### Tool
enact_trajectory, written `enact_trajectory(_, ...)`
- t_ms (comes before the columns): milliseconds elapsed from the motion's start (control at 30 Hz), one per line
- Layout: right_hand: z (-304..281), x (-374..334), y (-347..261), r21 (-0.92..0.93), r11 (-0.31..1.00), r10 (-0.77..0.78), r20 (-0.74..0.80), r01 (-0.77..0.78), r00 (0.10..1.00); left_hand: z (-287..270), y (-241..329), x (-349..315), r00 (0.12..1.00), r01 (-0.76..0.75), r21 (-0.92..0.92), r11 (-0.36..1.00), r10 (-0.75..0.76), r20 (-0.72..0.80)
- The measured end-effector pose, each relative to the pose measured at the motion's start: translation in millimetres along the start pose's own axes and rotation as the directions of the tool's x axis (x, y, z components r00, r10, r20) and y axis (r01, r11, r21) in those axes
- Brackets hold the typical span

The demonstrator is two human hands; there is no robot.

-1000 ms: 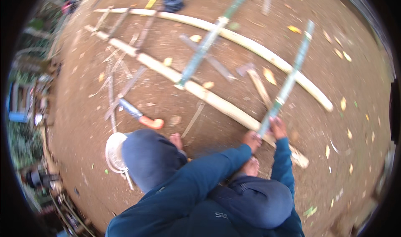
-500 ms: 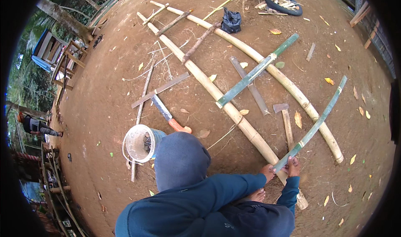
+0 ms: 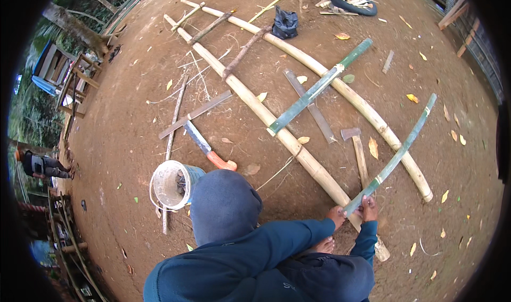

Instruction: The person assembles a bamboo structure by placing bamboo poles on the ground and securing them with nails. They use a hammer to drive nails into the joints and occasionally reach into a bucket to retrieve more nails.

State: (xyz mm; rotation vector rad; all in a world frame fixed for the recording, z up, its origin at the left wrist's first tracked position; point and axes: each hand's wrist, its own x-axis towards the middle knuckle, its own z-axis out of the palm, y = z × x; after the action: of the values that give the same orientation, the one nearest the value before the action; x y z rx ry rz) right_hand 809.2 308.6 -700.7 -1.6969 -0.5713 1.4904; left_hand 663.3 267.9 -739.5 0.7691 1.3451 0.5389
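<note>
both hands, left hand (image 3: 336, 215) and right hand (image 3: 369, 208), closed around the near end of the green bamboo rung (image 3: 395, 157), lying across the long pale pole (image 3: 277, 128); fingertips hidden; pole's near end partly covered by sleeve (image 3: 365, 242).

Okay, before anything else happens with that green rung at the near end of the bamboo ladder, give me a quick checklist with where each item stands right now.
1. Both hands on the green rung: ok, left hand and right hand grip its near end.
2. Near end over the near pole: ok, it lies across it by the hands.
3. Far end reaching the far pole: ok, it crosses over it.
4. Rung fastened to the poles: cannot tell, any joint is too small to see.
5. Hammer within reach: ok, on the ground between the poles.
6. Bare foot clear of the near pole: not ok, it rests right beside it.
</note>
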Motion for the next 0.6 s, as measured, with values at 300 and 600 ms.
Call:
enact_trajectory(300, 2, 0, -7, -0.024, 0.999, 0.029, 0.008, -0.029, 1.000, 0, -4, 2, 0.999, -0.037, 0.044, 0.998, 0.038, -0.012)
enact_trajectory(600, 10, 0, -4, 0.018, 0.999, 0.048, 0.008, -0.048, 0.999, -11, -9, 4, 0.996, -0.083, 0.109, 0.991, 0.084, -0.005)
